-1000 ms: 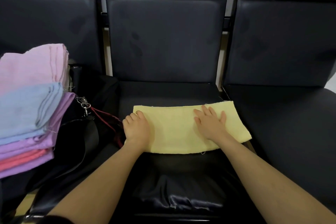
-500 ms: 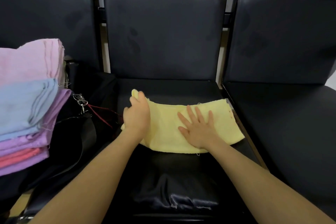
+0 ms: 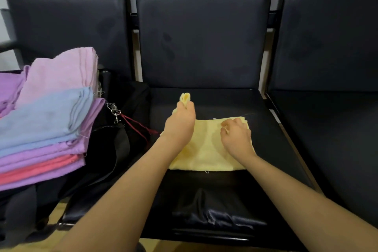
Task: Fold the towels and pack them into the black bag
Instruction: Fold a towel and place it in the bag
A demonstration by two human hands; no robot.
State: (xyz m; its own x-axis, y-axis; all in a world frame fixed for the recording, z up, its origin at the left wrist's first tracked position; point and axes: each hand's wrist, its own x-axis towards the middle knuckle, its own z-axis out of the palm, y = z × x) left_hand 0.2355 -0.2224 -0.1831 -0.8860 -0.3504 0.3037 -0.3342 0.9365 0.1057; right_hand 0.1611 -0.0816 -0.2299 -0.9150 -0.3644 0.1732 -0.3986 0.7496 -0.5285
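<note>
A yellow towel [image 3: 206,149] lies partly folded on the middle black seat. My left hand [image 3: 181,124] grips the towel's left end and holds it lifted above the seat, a bit of cloth poking out over the fingers. My right hand [image 3: 236,137] rests on the towel's right part with fingers curled, pinching the cloth near its far right corner. A stack of folded towels [image 3: 47,127], pink, blue, purple and coral, sits on the left seat. The black bag [image 3: 114,149] lies between the stack and the middle seat, with a metal clasp [image 3: 114,111] and a red cord.
Three black padded chairs stand side by side with tall backrests [image 3: 202,37]. The right seat [image 3: 327,139] holds nothing. A crumpled black cloth [image 3: 214,215] hangs at the front edge of the middle seat.
My left hand has lifted the towel's left end higher and carried it rightward. My right hand has gone from flat on the cloth to curled near the right corner.
</note>
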